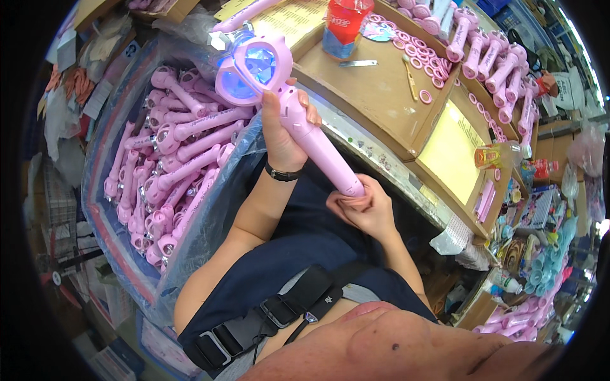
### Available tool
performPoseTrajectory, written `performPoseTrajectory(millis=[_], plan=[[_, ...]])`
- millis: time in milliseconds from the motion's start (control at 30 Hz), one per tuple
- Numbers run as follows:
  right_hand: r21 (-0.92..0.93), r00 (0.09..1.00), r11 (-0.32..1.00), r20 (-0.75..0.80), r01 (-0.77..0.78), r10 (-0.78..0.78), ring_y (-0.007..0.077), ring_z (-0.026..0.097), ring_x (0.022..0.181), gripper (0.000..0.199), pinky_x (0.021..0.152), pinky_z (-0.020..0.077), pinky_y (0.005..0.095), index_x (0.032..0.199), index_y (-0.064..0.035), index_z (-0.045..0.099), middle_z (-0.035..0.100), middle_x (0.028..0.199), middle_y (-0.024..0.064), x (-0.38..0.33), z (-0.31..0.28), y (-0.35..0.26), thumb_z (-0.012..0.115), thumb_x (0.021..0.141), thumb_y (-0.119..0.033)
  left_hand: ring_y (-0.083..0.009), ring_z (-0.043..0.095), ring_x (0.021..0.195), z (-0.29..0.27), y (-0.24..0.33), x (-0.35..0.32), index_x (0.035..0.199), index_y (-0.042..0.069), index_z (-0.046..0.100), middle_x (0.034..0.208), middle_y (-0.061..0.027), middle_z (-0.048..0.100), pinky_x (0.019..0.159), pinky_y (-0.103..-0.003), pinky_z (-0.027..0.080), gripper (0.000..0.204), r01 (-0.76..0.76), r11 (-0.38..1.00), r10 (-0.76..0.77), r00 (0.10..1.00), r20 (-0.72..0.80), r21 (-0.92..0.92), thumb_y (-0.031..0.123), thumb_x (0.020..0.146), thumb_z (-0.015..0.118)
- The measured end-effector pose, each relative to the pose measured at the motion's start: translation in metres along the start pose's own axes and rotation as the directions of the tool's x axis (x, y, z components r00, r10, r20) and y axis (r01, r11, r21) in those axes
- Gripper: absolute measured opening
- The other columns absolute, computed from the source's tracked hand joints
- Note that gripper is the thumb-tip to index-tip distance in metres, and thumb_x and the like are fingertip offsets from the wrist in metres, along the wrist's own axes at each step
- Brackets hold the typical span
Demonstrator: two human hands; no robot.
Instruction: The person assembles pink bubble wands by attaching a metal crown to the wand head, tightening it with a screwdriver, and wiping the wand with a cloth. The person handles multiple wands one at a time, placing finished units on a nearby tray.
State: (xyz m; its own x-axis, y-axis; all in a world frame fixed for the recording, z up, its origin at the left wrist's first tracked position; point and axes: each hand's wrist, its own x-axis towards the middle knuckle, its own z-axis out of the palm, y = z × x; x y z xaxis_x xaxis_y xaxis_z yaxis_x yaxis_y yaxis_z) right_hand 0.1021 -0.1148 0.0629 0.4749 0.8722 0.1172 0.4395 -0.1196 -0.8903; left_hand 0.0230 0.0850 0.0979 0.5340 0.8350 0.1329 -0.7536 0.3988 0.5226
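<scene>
A pink toy wand [324, 154] lies aslant in front of me, its round, heart-framed head lit blue at the upper left. My left hand [284, 136] is closed round the upper handle just below that head, thumb on the near side. At the lower end of the handle my right hand [375, 208] is closed, with its fingers wrapped about the tip; the very end of the wand is hidden by them. Left of my left arm, several similar pink wands [190, 127] lie heaped in a big bin [105, 238] lined with blue plastic.
Ahead on the bench is a cardboard tray [356, 95] with pink rings [416, 54], a small brush [410, 77] and a red-labelled bottle [343, 35]. Yellow printed sheets [450, 149] lie to its right. More wands [502, 70] are piled at the far right.
</scene>
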Motion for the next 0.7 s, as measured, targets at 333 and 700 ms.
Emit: performPoseTrajectory(millis=[333,700], plan=[[0.496,0.597,-0.388,0.775,-0.777,-0.205,0.0110,0.040,0.040,0.040,0.037,0.0320,0.0212,0.107,0.0016,0.047,0.050,0.078,0.0094,-0.022,0.009,0.037,0.049,0.090,-0.035,-0.0100,0.044,0.055,-0.001,0.002,0.006,0.123,0.002,0.043,0.074,-0.0021,0.043,0.052,-0.024,0.040,0.078,0.126,0.989,-0.111,0.978,0.180,-0.079,0.068,0.082,0.047],[0.561,0.976,0.827,-0.197,0.036,0.091,0.0216,0.058,0.100,0.032,0.084,0.0482,0.0330,0.113,0.0027,0.053,0.056,0.113,0.0157,-0.027,0.035,0.036,0.056,0.082,-0.006,-0.0121,0.041,0.052,-0.011,-0.006,0.002,0.109,0.007,0.052,0.064,-0.0006,0.042,0.053,-0.027,0.037,0.086,0.201,0.954,-0.208,0.978,-0.005,-0.221,0.083,0.073,0.035]])
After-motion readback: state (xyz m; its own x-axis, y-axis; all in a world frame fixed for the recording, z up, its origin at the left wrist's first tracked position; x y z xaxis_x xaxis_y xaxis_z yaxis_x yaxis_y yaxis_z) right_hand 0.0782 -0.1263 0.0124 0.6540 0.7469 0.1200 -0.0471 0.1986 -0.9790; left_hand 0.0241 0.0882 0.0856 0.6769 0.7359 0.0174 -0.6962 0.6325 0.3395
